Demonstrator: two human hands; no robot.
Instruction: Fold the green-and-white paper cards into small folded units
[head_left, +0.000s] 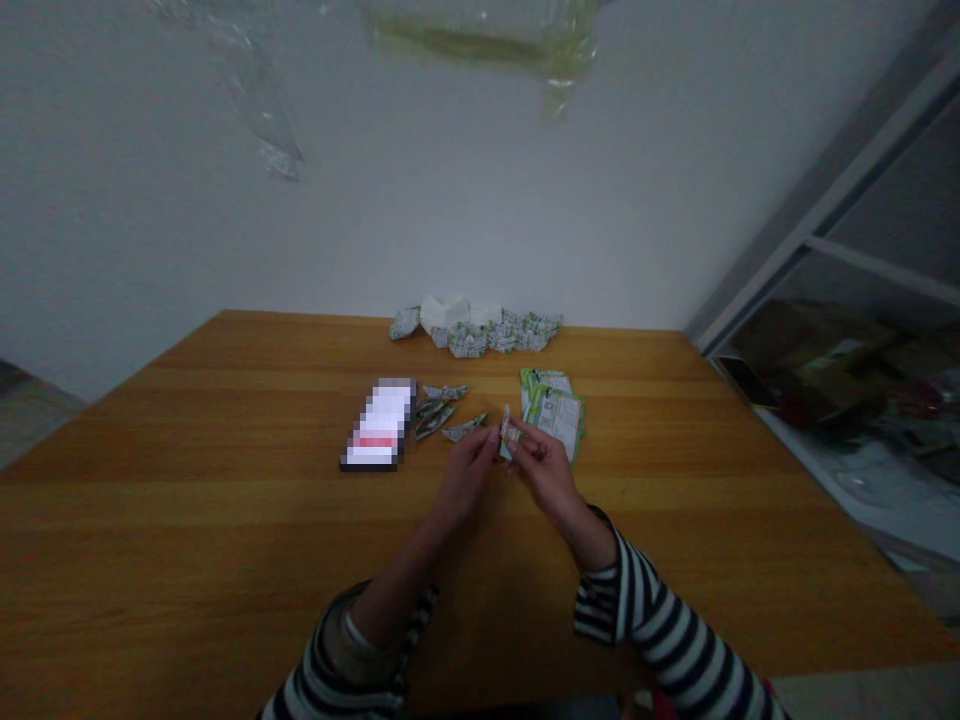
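Pinching a folded printed paper [506,440] with our left hand [468,464] and right hand [550,472], we'd best press evenly.

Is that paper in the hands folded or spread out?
Folded: the paper between left hand and right hand looks small and narrow beside the flat, wide sheets. How many folds, I cannot tell.

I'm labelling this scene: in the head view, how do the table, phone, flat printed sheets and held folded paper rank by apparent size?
1. Table
2. Phone and flat printed sheets: too close to rank
3. Held folded paper
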